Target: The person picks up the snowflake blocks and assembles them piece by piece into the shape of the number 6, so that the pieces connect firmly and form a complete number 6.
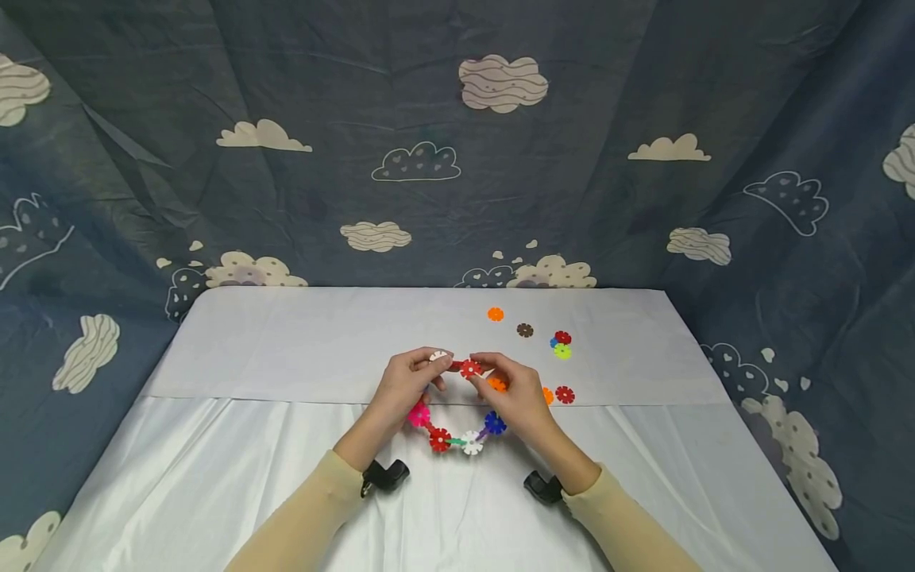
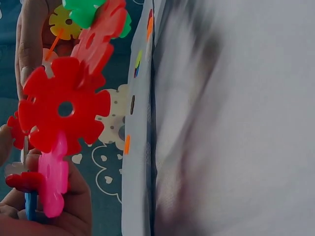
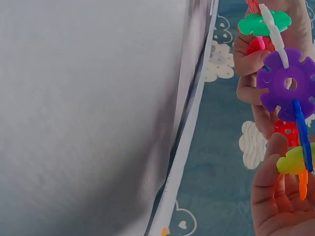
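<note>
A looped chain of notched plastic discs (image 1: 439, 440) is held above the white-covered table (image 1: 214, 477), its near side unsupported by fingers. At its far side, a white disc (image 1: 438, 357) is pinched by the left hand (image 1: 403, 389) and a red disc (image 1: 470, 369) by the right hand (image 1: 518, 401). Should slots be pressed together askew, neighbouring links could be twisted loose. Beyond, a brown disc (image 1: 525, 330) and an orange disc (image 1: 496, 314) are scattered.

Loose discs (image 1: 562, 352) lie behind and right of the chain (image 1: 440, 435).
</note>
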Demonstrator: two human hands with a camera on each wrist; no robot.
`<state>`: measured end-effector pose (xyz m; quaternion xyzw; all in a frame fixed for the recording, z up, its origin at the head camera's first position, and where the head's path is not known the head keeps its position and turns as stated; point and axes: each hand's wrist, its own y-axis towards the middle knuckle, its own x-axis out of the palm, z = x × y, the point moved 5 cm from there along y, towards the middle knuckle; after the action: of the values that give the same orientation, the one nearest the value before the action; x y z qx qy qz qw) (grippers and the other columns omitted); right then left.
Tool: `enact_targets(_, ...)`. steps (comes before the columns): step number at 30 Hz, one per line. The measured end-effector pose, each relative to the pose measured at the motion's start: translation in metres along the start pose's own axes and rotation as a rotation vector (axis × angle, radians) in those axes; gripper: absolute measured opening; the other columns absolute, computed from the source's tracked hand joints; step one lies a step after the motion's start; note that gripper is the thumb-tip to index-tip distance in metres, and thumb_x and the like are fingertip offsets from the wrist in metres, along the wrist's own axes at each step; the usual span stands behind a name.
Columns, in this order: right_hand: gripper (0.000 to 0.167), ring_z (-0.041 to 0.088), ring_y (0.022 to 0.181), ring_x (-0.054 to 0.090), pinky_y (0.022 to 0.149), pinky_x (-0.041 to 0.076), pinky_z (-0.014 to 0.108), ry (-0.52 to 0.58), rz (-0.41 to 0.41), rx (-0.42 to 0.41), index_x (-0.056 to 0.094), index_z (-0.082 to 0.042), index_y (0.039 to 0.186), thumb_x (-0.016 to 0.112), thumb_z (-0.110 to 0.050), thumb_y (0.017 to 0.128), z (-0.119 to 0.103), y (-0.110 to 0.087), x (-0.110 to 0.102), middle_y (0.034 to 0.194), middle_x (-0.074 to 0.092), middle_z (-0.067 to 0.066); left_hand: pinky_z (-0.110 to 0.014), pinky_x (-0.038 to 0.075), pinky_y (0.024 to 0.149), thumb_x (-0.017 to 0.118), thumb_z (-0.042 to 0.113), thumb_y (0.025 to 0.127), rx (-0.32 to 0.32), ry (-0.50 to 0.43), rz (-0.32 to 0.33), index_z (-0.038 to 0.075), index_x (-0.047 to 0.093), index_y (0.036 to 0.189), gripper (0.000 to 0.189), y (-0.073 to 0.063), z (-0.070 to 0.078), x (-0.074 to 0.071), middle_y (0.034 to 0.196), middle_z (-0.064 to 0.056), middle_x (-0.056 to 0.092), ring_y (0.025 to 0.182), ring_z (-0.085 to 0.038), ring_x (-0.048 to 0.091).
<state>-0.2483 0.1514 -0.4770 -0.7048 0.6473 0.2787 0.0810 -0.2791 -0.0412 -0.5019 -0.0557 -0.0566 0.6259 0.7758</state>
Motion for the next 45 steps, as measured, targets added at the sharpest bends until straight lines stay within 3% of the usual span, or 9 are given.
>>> enact_targets(9, 0.034, 0.031, 0.073, 0.075, 0.066, 0.06, 0.019, 0.002, -0.009, -0.024, 0.073, -0.007, 0.131, 0.077, -0.01, 0.097, -0.0003, -0.0004, -0.0002, 0.111, 0.077, 0.013, -0.021, 0.041, 0.05, 0.076, 0.033, 0.1, 0.021, 0.079, -0.017, 0.007, 0.074, 0.129, 0.039, 0.0003, 0.0006, -0.0017, 0.089, -0.021, 0.076, 0.054, -0.014, 0.048)
enact_targets(15, 0.035, 0.034, 0.078, 0.078, 0.071, 0.061, 0.017, 0.03, -0.02, -0.016, 0.073, -0.004, 0.132, 0.076, -0.008, 0.098, 0.0004, -0.0005, 0.001, 0.115, 0.078, 0.015, -0.026, 0.052, 0.062, 0.075, 0.034, 0.1, 0.026, 0.113, 0.008, 0.009, 0.076, 0.127, 0.037, -0.0011, 0.0002, -0.0025, 0.103, -0.019, 0.08, 0.072, -0.021, 0.066)
enact_targets(18, 0.035, 0.035, 0.08, 0.078, 0.072, 0.061, 0.017, 0.041, -0.018, 0.007, 0.073, -0.006, 0.133, 0.076, -0.009, 0.098, 0.0017, 0.0002, 0.0016, 0.118, 0.078, 0.014, -0.028, 0.055, 0.064, 0.075, 0.033, 0.1, 0.025, 0.092, 0.019, 0.008, 0.076, 0.127, 0.037, -0.0008, -0.0006, -0.0023, 0.104, -0.02, 0.08, 0.074, -0.026, 0.068)
enact_targets(25, 0.035, 0.033, 0.08, 0.08, 0.071, 0.061, 0.017, 0.053, 0.04, 0.055, 0.073, -0.008, 0.132, 0.077, -0.012, 0.098, 0.004, 0.0004, -0.0005, 0.112, 0.078, 0.012, -0.02, 0.044, 0.056, 0.075, 0.034, 0.101, 0.026, 0.076, 0.074, 0.008, 0.076, 0.128, 0.037, -0.0013, -0.0019, -0.0047, 0.101, -0.02, 0.079, 0.075, -0.02, 0.062)
enact_targets(33, 0.037, 0.032, 0.078, 0.079, 0.065, 0.061, 0.019, 0.068, 0.056, 0.055, 0.072, -0.01, 0.134, 0.078, -0.013, 0.098, 0.0057, -0.0005, -0.0018, 0.109, 0.077, 0.012, -0.019, 0.039, 0.054, 0.076, 0.037, 0.099, 0.019, 0.101, 0.038, 0.008, 0.076, 0.128, 0.04, -0.0035, 0.0003, -0.0004, 0.104, -0.022, 0.079, 0.07, -0.022, 0.058)
enact_targets(42, 0.037, 0.031, 0.079, 0.079, 0.066, 0.061, 0.02, 0.074, 0.052, 0.045, 0.07, -0.01, 0.134, 0.078, -0.013, 0.098, 0.0061, -0.0014, -0.0005, 0.112, 0.076, 0.012, -0.02, 0.045, 0.063, 0.076, 0.034, 0.099, 0.018, 0.088, 0.031, 0.007, 0.077, 0.126, 0.038, -0.0026, -0.0017, 0.0011, 0.107, -0.019, 0.081, 0.09, -0.025, 0.07)
enact_targets(45, 0.038, 0.032, 0.079, 0.079, 0.066, 0.061, 0.02, 0.073, 0.052, 0.041, 0.07, -0.008, 0.135, 0.078, -0.012, 0.098, 0.0057, -0.0012, -0.0004, 0.112, 0.076, 0.012, -0.02, 0.045, 0.061, 0.076, 0.034, 0.099, 0.017, 0.09, 0.032, 0.007, 0.077, 0.125, 0.037, -0.0031, -0.002, 0.0013, 0.103, -0.02, 0.08, 0.087, -0.026, 0.069)
